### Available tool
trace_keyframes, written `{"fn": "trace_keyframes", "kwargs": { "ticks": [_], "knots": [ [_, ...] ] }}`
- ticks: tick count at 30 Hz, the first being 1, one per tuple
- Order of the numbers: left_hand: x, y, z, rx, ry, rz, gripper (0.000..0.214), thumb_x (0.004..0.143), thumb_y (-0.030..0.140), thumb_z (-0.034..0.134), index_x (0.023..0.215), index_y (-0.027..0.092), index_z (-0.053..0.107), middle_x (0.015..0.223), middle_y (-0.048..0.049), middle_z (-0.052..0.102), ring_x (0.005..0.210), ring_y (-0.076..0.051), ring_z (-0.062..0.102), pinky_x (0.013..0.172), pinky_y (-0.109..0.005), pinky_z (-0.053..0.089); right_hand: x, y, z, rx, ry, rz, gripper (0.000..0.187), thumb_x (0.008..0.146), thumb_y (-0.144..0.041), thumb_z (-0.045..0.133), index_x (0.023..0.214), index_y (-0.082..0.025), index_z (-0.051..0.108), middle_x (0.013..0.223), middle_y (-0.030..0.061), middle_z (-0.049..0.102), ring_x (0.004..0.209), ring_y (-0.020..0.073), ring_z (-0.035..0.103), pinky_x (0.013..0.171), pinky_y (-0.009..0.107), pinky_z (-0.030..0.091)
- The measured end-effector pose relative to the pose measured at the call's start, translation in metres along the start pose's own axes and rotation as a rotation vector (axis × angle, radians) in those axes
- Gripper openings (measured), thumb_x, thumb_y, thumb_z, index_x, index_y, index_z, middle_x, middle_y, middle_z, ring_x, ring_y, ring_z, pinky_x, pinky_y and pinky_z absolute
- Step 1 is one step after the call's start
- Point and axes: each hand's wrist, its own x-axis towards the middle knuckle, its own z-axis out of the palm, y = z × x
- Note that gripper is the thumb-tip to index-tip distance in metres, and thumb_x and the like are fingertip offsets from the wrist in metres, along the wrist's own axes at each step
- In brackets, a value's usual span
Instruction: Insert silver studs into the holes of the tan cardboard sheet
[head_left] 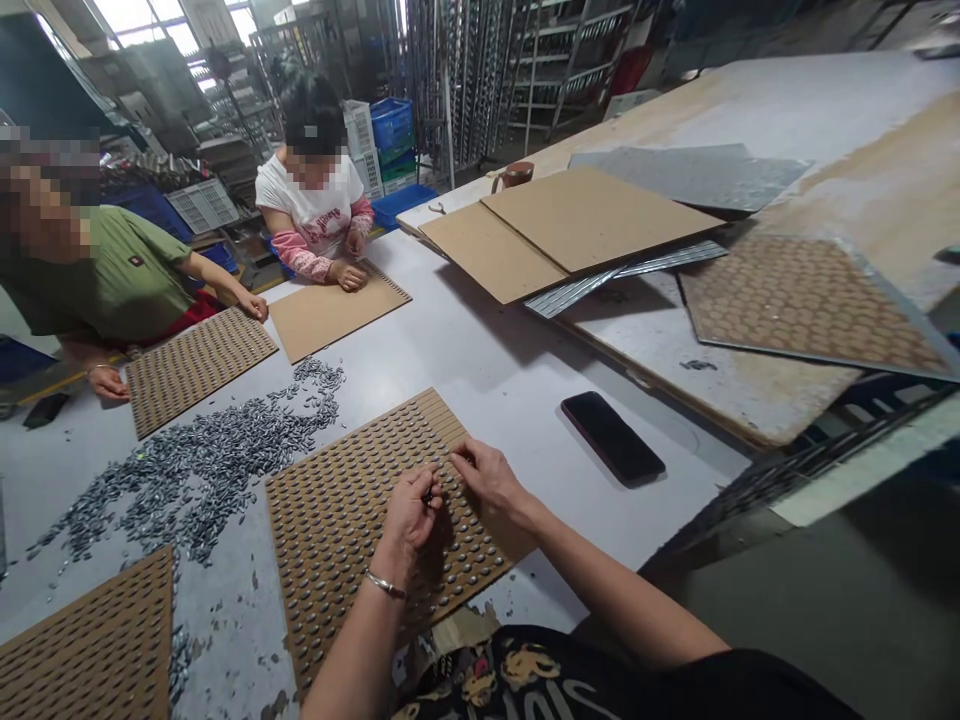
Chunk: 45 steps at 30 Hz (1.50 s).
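A brown board point(352, 480) lies in front of me on the white table, with rows of small, shiny grey oval pieces across most of it. Bare grooved strips point(442, 415) run along its right side. My left hand point(411, 510) is curled closed above the board, and some small dark pieces show between its fingers. Close beside it, my right hand point(489, 478) pinches at the board's surface near the edge of the filled rows. Whatever sits between those fingertips is too small to make out. Left of the board spreads a heap of loose grey oval pieces point(217, 460).
A black phone point(613, 437) lies to the right. Another studded board point(90, 640) is at lower left. Two people point(315, 200) point(127, 270) work at boards across the table. Stacked brown boards point(592, 220) overhang the side table, near a brown mug point(514, 175).
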Motion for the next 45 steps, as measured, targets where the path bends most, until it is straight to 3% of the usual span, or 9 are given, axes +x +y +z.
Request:
{"fn": "trace_keyframes", "kwargs": {
  "ticks": [5,12,16,23,26,31,35,41,45],
  "knots": [
    [-0.003,-0.006,0.01,-0.013,-0.082,-0.064,0.036,0.058,0.02,0.088,0.082,0.012,0.062,0.065,0.0022,0.055,0.051,-0.005,0.047,0.039,-0.013,0.028,-0.021,-0.011,-0.013,0.222,-0.109,-0.189,0.015,0.09,-0.029,0.056,0.094,-0.02,0.068,0.086,0.0024,0.071,0.079,0.0164,0.063,0.073,0.026,0.047],
    [0.006,-0.002,0.002,0.0,-0.005,-0.035,0.029,0.067,0.018,0.079,0.087,0.012,0.059,0.073,-0.0035,0.064,0.054,-0.007,0.053,0.044,-0.015,0.037,-0.005,0.009,-0.007,-0.214,-0.078,0.064,0.018,0.095,-0.027,0.051,0.087,-0.018,0.065,0.09,0.0049,0.069,0.083,0.0167,0.062,0.075,0.025,0.044],
    [0.007,0.002,-0.007,0.05,0.067,0.015,0.029,0.07,0.027,0.077,0.081,0.015,0.053,0.072,-0.0047,0.066,0.048,-0.007,0.05,0.039,-0.016,0.032,-0.001,0.012,0.008,-0.317,-0.088,0.13,0.023,0.097,-0.03,0.049,0.085,-0.019,0.065,0.092,0.0066,0.069,0.085,0.0183,0.062,0.073,0.027,0.041],
    [0.004,0.002,-0.007,0.082,0.054,0.036,0.045,0.053,0.036,0.091,0.073,0.012,0.059,0.064,0.0004,0.058,0.047,-0.004,0.046,0.037,-0.014,0.026,0.004,0.011,0.014,-0.431,-0.066,0.2,0.023,0.097,-0.038,0.051,0.091,-0.019,0.062,0.096,0.0092,0.067,0.086,0.0213,0.063,0.07,0.028,0.04],
    [-0.001,0.001,-0.002,0.079,0.041,0.013,0.044,0.05,0.031,0.093,0.076,0.01,0.064,0.063,0.0021,0.055,0.05,-0.005,0.048,0.04,-0.014,0.031,-0.002,0.007,0.006,-0.317,-0.003,0.158,0.021,0.095,-0.038,0.054,0.092,-0.018,0.06,0.092,0.0073,0.067,0.083,0.02,0.062,0.07,0.028,0.042],
    [-0.008,-0.013,0.013,0.052,-0.006,-0.034,0.042,0.05,0.025,0.094,0.077,0.012,0.064,0.068,0.0004,0.06,0.053,-0.006,0.051,0.043,-0.015,0.034,-0.032,-0.003,-0.009,0.114,-0.061,-0.117,0.021,0.094,-0.034,0.05,0.088,-0.02,0.065,0.083,0.0018,0.068,0.076,0.016,0.06,0.07,0.026,0.044],
    [-0.007,-0.025,0.021,0.046,-0.013,-0.05,0.041,0.053,0.028,0.092,0.074,0.012,0.061,0.064,0.0011,0.057,0.05,-0.005,0.048,0.04,-0.015,0.031,-0.038,0.005,-0.013,0.141,-0.062,-0.085,0.019,0.091,-0.032,0.052,0.085,-0.019,0.064,0.081,0.0016,0.068,0.073,0.0158,0.059,0.068,0.026,0.045],
    [-0.002,-0.018,0.006,0.049,0.065,-0.008,0.028,0.072,0.027,0.079,0.082,0.014,0.056,0.071,-0.0051,0.064,0.05,-0.007,0.051,0.043,-0.016,0.035,-0.013,0.024,0.0,-0.132,-0.063,0.044,0.016,0.09,-0.024,0.051,0.082,-0.019,0.064,0.086,0.004,0.068,0.08,0.0174,0.06,0.074,0.027,0.043],
    [-0.001,-0.012,-0.01,0.089,0.065,0.014,0.034,0.07,0.032,0.081,0.075,0.015,0.051,0.074,-0.0081,0.067,0.048,-0.007,0.05,0.039,-0.016,0.031,-0.005,0.023,0.011,-0.214,-0.063,0.112,0.012,0.089,-0.022,0.054,0.081,-0.019,0.063,0.088,0.0066,0.067,0.082,0.0193,0.06,0.071,0.028,0.041]
  ]
}}
